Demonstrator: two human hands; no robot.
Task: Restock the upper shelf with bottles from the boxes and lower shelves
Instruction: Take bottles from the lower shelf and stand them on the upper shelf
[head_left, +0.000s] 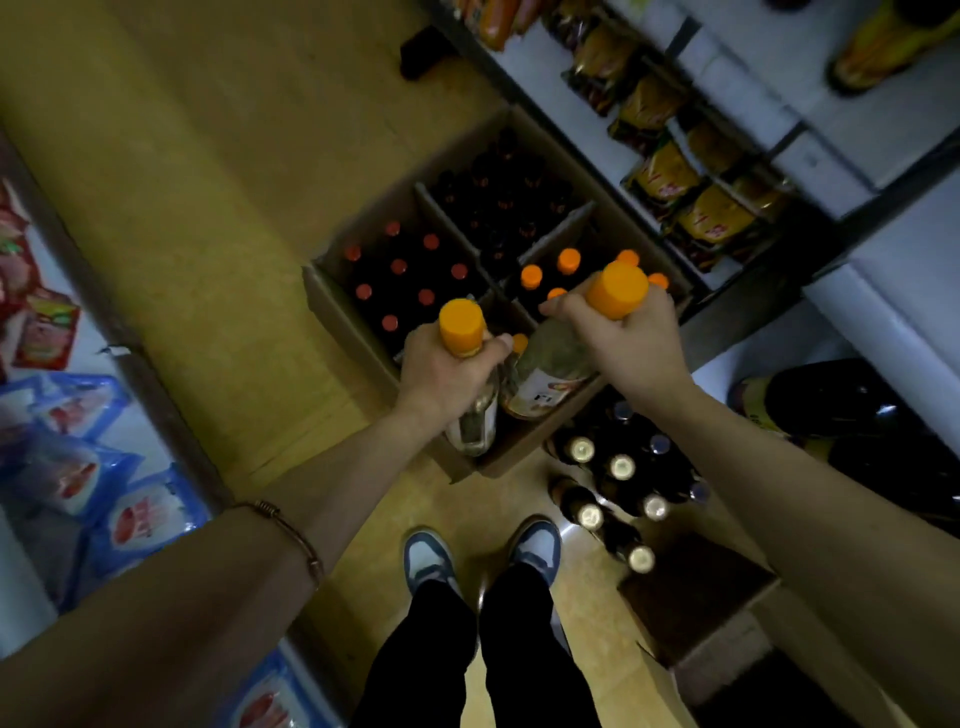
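Observation:
My left hand (447, 371) grips the neck of an orange-capped bottle (461, 328), whose clear body hangs below my wrist. My right hand (621, 340) grips a second orange-capped bottle (617, 289) by the neck; its labelled body (545, 382) tilts toward the left one. Both bottles hang above the near corner of an open cardboard box (332, 301) on the floor. One compartment holds red-capped dark bottles (399, 267), another orange-capped bottles (569, 261), and the far compartment dark bottles (509, 192).
Gold-capped dark bottles (621, 467) stand on the floor right of my shoes (483, 551). Shelves with yellow snack packets (670, 176) run along the right, and blue and red packets (78, 467) fill the left shelf. A second carton (696, 608) lies at the lower right.

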